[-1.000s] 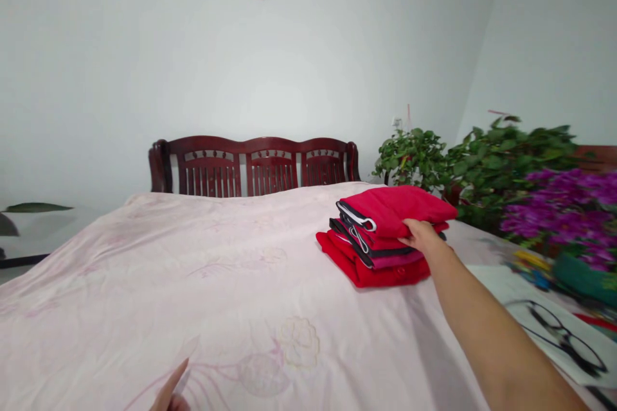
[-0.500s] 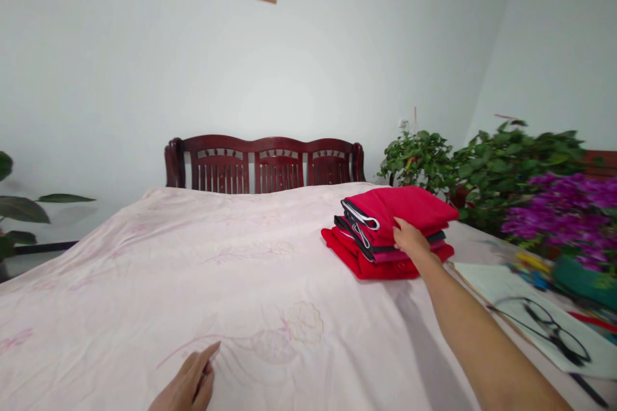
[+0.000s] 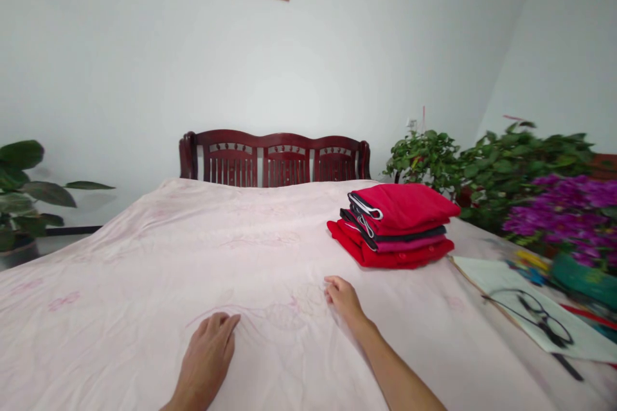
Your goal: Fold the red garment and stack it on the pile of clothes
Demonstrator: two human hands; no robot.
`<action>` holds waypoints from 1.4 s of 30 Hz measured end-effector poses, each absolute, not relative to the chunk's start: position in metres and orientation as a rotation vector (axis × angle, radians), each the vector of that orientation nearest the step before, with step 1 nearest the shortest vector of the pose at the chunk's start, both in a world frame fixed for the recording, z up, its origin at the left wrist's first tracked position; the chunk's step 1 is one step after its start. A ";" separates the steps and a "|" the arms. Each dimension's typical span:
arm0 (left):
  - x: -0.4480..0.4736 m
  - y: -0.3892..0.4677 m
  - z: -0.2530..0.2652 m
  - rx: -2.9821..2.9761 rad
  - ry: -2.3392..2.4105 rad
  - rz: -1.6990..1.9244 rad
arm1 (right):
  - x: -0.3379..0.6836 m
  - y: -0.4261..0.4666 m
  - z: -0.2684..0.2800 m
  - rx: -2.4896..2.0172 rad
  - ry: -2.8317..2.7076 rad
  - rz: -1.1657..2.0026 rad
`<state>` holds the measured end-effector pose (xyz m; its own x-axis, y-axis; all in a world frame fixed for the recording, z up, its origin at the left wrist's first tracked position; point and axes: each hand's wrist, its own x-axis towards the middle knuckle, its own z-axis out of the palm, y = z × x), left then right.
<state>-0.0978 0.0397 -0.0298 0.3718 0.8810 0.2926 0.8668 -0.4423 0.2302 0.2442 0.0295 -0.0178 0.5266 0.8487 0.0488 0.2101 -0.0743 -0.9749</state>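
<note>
The left hand [image 3: 212, 343] is at the near side, left of the middle, with the palm turned down. Its fingers lie close together and a little bent, and I see nothing pinched in it. The right hand [image 3: 342, 298] is farther and more to the right, its fingers loosely curled, also without any visible thing. Whether the hands press on the pale cloth [image 3: 260, 244] or are just above it, I cannot tell. If they press, a pull to the near side could drag this cloth, which is wrinkled and seems loose, and everything upon it would shift.

Beyond the right hand, to the far right and apart from it, the pile of folded clothes [image 3: 400, 225] rests on the covered desk. Its layers are not even: the lowest red garment [image 3: 400, 260] sticks out to the left. A push from one side could therefore make the upper layers slide, and a finger caught in the white-trimmed edges [image 3: 373, 212] could open a fold.

To the near right of the pile, the glasses [image 3: 551, 336] lie on a white sheet [image 3: 491, 276]. A wide sweep of the right forearm might knock them, and perhaps the purple flowers [image 3: 563, 212] behind.
</note>
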 end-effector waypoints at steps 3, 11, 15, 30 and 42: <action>-0.096 0.039 -0.035 2.633 1.789 0.542 | 0.237 0.026 -0.028 -1.734 -1.048 0.541; -0.107 0.043 -0.044 2.765 1.754 0.387 | 0.240 0.020 -0.028 -1.807 -1.223 0.406; -0.145 0.054 -0.047 2.733 1.773 0.268 | 0.241 0.019 -0.031 -1.779 -1.224 0.404; -0.192 0.061 -0.052 2.350 2.299 0.114 | 0.249 0.029 -0.047 -1.678 -1.157 0.443; -0.196 0.063 -0.055 2.370 2.268 0.165 | 0.247 0.026 -0.044 -1.683 -1.161 0.443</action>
<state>-0.1956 0.0628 -0.0551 0.0465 0.9843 0.1703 0.9986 -0.0413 -0.0339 0.2473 0.0256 -0.0436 0.4713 0.8525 0.2260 0.4848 -0.0364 -0.8739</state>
